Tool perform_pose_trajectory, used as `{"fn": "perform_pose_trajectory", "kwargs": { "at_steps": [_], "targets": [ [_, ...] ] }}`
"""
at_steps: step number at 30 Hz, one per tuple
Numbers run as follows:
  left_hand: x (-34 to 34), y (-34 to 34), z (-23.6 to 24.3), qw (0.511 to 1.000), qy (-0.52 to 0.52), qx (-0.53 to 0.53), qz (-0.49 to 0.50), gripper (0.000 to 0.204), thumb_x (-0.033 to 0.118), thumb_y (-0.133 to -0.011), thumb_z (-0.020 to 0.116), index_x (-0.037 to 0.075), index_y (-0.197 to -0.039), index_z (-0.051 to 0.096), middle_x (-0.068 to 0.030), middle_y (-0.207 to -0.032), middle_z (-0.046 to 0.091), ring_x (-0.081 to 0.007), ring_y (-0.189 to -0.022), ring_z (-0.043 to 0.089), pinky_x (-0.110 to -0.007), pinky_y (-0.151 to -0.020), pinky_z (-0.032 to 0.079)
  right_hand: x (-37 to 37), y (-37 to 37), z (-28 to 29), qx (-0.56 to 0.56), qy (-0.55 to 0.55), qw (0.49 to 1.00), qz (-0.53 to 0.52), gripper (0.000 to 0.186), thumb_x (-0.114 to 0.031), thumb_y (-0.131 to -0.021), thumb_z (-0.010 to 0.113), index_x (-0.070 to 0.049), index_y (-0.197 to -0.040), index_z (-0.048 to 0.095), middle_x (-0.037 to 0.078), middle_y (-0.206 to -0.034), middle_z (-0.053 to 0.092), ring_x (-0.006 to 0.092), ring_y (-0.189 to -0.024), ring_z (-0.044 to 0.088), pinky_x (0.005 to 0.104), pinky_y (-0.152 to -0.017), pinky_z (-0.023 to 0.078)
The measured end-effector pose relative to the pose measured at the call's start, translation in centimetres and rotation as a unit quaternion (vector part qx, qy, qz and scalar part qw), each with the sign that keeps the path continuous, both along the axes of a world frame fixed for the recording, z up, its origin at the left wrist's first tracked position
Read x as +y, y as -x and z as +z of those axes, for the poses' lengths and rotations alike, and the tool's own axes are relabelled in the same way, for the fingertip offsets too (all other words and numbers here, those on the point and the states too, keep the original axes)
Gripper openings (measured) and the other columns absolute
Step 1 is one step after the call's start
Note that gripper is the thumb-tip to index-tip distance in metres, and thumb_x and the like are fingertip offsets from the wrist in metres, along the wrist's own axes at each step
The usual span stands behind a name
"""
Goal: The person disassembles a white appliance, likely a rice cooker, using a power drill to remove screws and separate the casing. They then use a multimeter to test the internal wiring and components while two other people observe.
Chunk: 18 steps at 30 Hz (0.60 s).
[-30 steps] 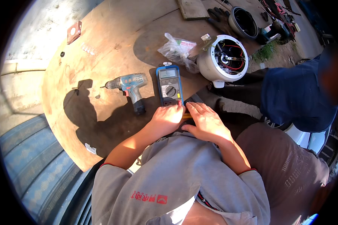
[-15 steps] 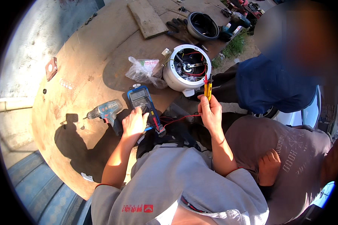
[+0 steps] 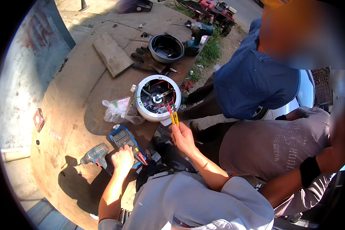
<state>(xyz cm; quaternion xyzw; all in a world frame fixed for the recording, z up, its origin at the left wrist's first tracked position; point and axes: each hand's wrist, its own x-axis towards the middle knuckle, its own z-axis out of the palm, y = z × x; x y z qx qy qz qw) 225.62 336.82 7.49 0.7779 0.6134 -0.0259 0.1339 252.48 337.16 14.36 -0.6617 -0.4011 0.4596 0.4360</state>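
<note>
My left hand [image 3: 122, 158] lies on a blue-edged multimeter [image 3: 112, 137], fingers curled over its dial area; the exact fingertip contact is hidden. My right hand [image 3: 183, 137] is closed around two yellow test probes [image 3: 175, 119], held side by side, one with a red tip part and one dark. Their tips point into the near right part of a round white housing [image 3: 145, 112]. Inside the housing are red wires and a metal bar across a central hub. Whether the tips touch anything there cannot be made out.
Left of the multimeter lies a cordless drill [image 3: 96, 154]. A clear plastic bag [image 3: 117, 112] sits beside the housing. Beyond are a wooden board [image 3: 112, 55], dark gloves [image 3: 145, 59], a black bowl-shaped part [image 3: 166, 58] and another drill [image 3: 197, 36]. Two people stand at the right.
The whole view has shifted, so the table things appear farther left and lower. Both hands keep their places at the multimeter and the probes. An arm of the person in the brown shirt has moved.
</note>
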Motion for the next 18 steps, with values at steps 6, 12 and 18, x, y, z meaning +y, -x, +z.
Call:
{"fn": "perform_pose_trajectory", "kwargs": {
  "at_steps": [6, 12, 18],
  "targets": [
    [0.4, -0.6, 0.2, 0.999, 0.03, 0.003, 0.013, 0.029, 0.026, -0.093, 0.053, 0.003, -0.078, 0.062, -0.0216, -0.066, 0.067, -0.0389, -0.065, 0.068, -0.05, -0.064, 0.054, -0.5, 0.0, -0.3, 0.009, -0.005, 1.0, -0.001, 0.035, -0.034, -0.103, 0.048, -0.001, -0.096, 0.057, 0.001, -0.06, 0.054, 0.0072, -0.049, 0.048, 0.0236, -0.047, 0.038],
    [1.2, -1.6, 1.6, 0.993, 0.092, -0.003, 0.067, 0.034, 0.026, -0.09, 0.049, 0.0, -0.082, 0.07, -0.0247, -0.08, 0.069, -0.0415, -0.08, 0.07, -0.05, -0.077, 0.055, -1.4, 0.8, 0.8, 0.104, 0.016, 0.994, 0.03, 0.031, -0.031, -0.102, 0.051, -0.002, -0.094, 0.058, 0.001, -0.06, 0.056, 0.0073, -0.047, 0.049, 0.0256, -0.044, 0.039],
    [0.9, -1.4, 1.4, 0.984, 0.117, -0.008, 0.137, 0.041, 0.029, -0.093, 0.046, -0.001, -0.083, 0.072, -0.0255, -0.085, 0.07, -0.0433, -0.086, 0.068, -0.051, -0.081, 0.053, -3.8, 3.9, 1.8, 0.092, 0.001, 0.981, 0.171, 0.033, -0.032, -0.102, 0.05, -0.004, -0.085, 0.052, 0.001, -0.06, 0.055, 0.0079, -0.054, 0.05, 0.0281, -0.05, 0.042]
  ]
}}
